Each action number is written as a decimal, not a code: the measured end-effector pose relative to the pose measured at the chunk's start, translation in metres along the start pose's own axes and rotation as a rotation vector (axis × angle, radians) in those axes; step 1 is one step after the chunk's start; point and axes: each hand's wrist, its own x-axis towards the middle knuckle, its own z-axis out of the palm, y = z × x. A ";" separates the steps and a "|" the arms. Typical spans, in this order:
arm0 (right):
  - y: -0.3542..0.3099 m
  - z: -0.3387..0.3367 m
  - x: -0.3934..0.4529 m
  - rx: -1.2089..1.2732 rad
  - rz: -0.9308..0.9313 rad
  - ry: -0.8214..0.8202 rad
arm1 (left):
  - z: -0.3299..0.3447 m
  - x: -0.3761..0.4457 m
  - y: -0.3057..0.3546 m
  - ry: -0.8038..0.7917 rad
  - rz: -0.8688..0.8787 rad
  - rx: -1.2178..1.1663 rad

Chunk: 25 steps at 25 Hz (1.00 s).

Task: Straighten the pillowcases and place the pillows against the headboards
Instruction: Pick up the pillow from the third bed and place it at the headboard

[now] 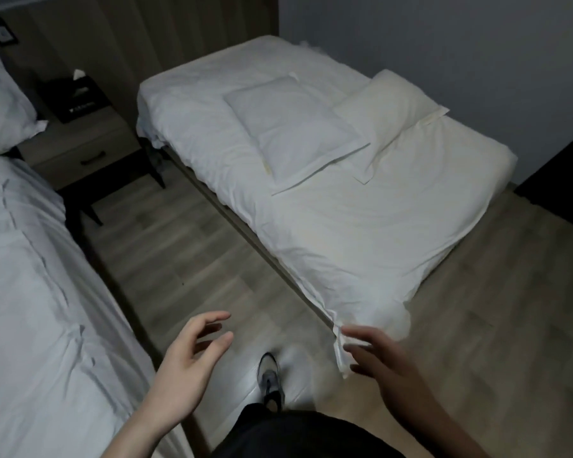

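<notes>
2 pillows (298, 127) lie flat on the bed (361, 233) at the upper right of the frame, well short of the wooden headboard (129, 38) behind it. The nearer pillow sits toward the middle of the mattress, and the second pillow (391, 110) lies just to its right, its corner overlapping the first one's flap. Both pillowcases look wrinkled.

Your left hand (186, 365) hangs low in the centre of the frame over the floor (196, 242), fingers spread and loosely curved, holding nothing. Your right hand (387, 361) is at the lower right, fingers apart and relaxed, right at the hanging corner of the bed's cover; you grip nothing that shows.

1 more pillow (0, 104) leans at the upper left edge, on the left bed (30, 259). Between the beds stands a nightstand (86, 153) with a dark tissue box (76, 97) on it.
</notes>
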 end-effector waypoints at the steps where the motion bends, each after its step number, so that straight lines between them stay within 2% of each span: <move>1: -0.004 0.002 0.011 0.013 0.016 0.025 | -0.004 0.024 0.010 -0.025 0.016 0.008; 5: -0.020 0.007 0.064 0.051 0.037 0.121 | -0.013 0.122 0.040 -0.136 0.094 0.105; 10: -0.056 0.013 0.138 0.096 0.067 0.139 | -0.001 0.211 0.075 -0.203 0.133 0.127; 21: -0.154 -0.016 0.350 0.155 0.021 0.077 | 0.005 0.393 0.100 -0.144 -0.036 0.179; 25: -0.167 -0.024 0.407 0.170 0.045 0.146 | 0.026 0.487 0.097 -0.187 -0.184 0.126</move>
